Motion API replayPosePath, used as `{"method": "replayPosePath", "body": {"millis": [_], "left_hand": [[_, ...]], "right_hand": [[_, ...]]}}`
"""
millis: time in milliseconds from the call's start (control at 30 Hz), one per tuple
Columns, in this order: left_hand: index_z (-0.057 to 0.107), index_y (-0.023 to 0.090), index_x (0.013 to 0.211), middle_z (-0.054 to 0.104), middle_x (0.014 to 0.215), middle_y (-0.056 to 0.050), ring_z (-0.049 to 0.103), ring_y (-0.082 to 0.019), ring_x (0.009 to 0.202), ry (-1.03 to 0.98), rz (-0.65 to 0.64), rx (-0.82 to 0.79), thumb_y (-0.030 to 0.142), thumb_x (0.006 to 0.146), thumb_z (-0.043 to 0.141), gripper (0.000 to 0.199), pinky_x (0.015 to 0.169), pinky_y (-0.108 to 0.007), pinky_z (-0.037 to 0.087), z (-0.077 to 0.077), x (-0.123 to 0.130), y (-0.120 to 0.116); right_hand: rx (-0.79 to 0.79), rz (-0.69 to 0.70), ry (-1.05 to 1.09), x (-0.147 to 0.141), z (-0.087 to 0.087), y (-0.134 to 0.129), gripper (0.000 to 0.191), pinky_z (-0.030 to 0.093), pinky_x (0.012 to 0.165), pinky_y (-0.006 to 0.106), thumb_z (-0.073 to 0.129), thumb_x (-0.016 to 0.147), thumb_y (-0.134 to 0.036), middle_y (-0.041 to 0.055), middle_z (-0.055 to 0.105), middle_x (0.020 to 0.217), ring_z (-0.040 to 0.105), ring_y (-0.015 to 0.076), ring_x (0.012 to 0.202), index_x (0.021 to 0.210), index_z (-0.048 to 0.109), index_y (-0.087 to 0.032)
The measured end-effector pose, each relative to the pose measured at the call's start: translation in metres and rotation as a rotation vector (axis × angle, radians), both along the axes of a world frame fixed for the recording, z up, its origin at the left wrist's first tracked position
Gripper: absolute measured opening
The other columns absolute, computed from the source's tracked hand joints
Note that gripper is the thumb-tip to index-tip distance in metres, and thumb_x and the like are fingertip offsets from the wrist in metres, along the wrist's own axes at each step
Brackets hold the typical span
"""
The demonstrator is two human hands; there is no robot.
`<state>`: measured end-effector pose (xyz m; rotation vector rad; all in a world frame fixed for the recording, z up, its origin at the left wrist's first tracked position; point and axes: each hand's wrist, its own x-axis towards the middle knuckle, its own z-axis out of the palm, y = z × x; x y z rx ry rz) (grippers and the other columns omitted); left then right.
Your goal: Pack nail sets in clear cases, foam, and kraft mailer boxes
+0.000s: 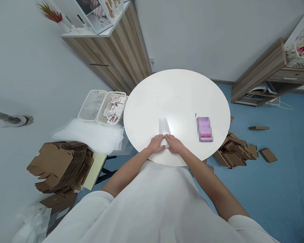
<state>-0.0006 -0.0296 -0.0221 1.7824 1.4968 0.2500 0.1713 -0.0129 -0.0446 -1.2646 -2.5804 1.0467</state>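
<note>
On the round white table (177, 98), near its front edge, lies a folded piece of thin white foam sheet (163, 125), narrow and slightly see-through. My left hand (156, 144) grips its near end from the left, thumb toward the middle. From the right, my right hand (174, 144) closes on the same end, and the fingertips of both hands meet over it. Whether anything is wrapped inside the foam cannot be seen. A pink-purple rectangle (205, 129), blurred by pixels and phone-like in shape, lies on the table to the right of my hands.
Left of the table stand white baskets (98, 122), one holding small printed packets. Below them are stacked foam sheets (88, 135) and flattened cardboard boxes (63, 165). Folded brown boxes (235, 152) lie heaped on the blue floor at right. Wooden cabinets (121, 50) stand behind.
</note>
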Motion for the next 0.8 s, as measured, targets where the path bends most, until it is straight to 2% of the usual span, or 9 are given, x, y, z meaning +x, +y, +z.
{"method": "replayPosePath", "body": {"millis": [133, 200, 367, 433, 500, 600, 700, 800], "left_hand": [[0.047, 0.023, 0.119, 0.049, 0.122, -0.009, 0.043, -0.029, 0.114, -0.160, -0.007, -0.050, 0.035, 0.048, 0.077, 0.078, 0.100, -0.039, 0.027, 0.005, -0.012, -0.010], [0.049, 0.023, 0.116, 0.051, 0.120, -0.008, 0.045, -0.028, 0.112, -0.234, 0.016, -0.078, 0.033, 0.045, 0.077, 0.077, 0.098, -0.037, 0.031, 0.004, -0.015, -0.016], [0.058, 0.024, 0.096, 0.061, 0.098, -0.005, 0.055, -0.022, 0.093, -0.259, 0.144, -0.069, 0.025, 0.066, 0.062, 0.030, 0.087, -0.035, 0.040, -0.008, -0.012, -0.017], [0.057, 0.023, 0.091, 0.063, 0.089, -0.004, 0.057, -0.020, 0.086, -0.245, 0.193, -0.088, 0.025, 0.071, 0.057, 0.021, 0.081, -0.034, 0.042, -0.013, -0.011, -0.012], [0.054, 0.021, 0.094, 0.062, 0.087, -0.004, 0.057, -0.019, 0.081, -0.271, 0.250, -0.117, 0.026, 0.073, 0.056, 0.022, 0.077, -0.033, 0.043, -0.017, -0.010, -0.007], [0.047, 0.020, 0.104, 0.061, 0.087, -0.004, 0.057, -0.016, 0.077, -0.347, 0.361, -0.160, 0.026, 0.074, 0.058, 0.033, 0.074, -0.030, 0.044, -0.023, -0.009, -0.003], [0.043, 0.019, 0.109, 0.060, 0.089, -0.004, 0.057, -0.012, 0.073, -0.361, 0.482, -0.202, 0.025, 0.074, 0.059, 0.039, 0.072, -0.028, 0.044, -0.029, -0.006, 0.001], [0.044, 0.019, 0.107, 0.056, 0.097, -0.005, 0.054, -0.009, 0.067, -0.329, 0.587, -0.170, 0.024, 0.072, 0.062, 0.040, 0.070, -0.026, 0.044, -0.034, -0.004, 0.005]], "right_hand": [[-0.123, 0.025, 0.061, 0.011, 0.004, -0.008, 0.065, 0.036, 0.092, 0.039, 0.061, 0.065, -0.025, 0.0119, 0.043, 0.128, 0.039, 0.0262, 0.116, 0.125, 0.038, -0.017], [-0.182, 0.013, 0.104, 0.017, 0.007, -0.012, 0.060, 0.036, 0.091, 0.038, 0.060, 0.066, -0.028, 0.0108, 0.048, 0.124, 0.042, 0.0254, 0.113, 0.122, 0.042, -0.018], [-0.370, -0.102, 0.220, 0.022, 0.010, -0.005, 0.043, 0.042, 0.080, 0.033, 0.057, 0.071, -0.036, 0.0076, 0.057, 0.109, 0.053, 0.0204, 0.095, 0.111, 0.050, -0.019], [-0.480, -0.172, 0.279, 0.022, 0.007, 0.001, 0.044, 0.044, 0.076, 0.031, 0.058, 0.070, -0.034, 0.0056, 0.058, 0.105, 0.055, 0.0177, 0.090, 0.110, 0.049, -0.020], [-0.552, -0.272, 0.334, 0.020, 0.002, 0.005, 0.044, 0.044, 0.075, 0.029, 0.059, 0.070, -0.028, 0.0049, 0.058, 0.105, 0.055, 0.0158, 0.090, 0.111, 0.047, -0.020], [-0.591, -0.428, 0.379, 0.015, -0.007, 0.007, 0.032, 0.044, 0.073, 0.028, 0.050, 0.074, -0.021, 0.0043, 0.060, 0.097, 0.056, 0.0134, 0.083, 0.105, 0.048, -0.018], [-0.585, -0.531, 0.385, 0.009, -0.012, 0.007, 0.026, 0.045, 0.068, 0.027, 0.045, 0.077, -0.021, 0.0032, 0.062, 0.091, 0.057, 0.0122, 0.075, 0.103, 0.048, -0.018], [-0.541, -0.589, 0.329, 0.004, -0.014, 0.008, 0.027, 0.045, 0.066, 0.026, 0.044, 0.077, -0.022, 0.0020, 0.062, 0.087, 0.057, 0.0123, 0.072, 0.104, 0.046, -0.018]]}}
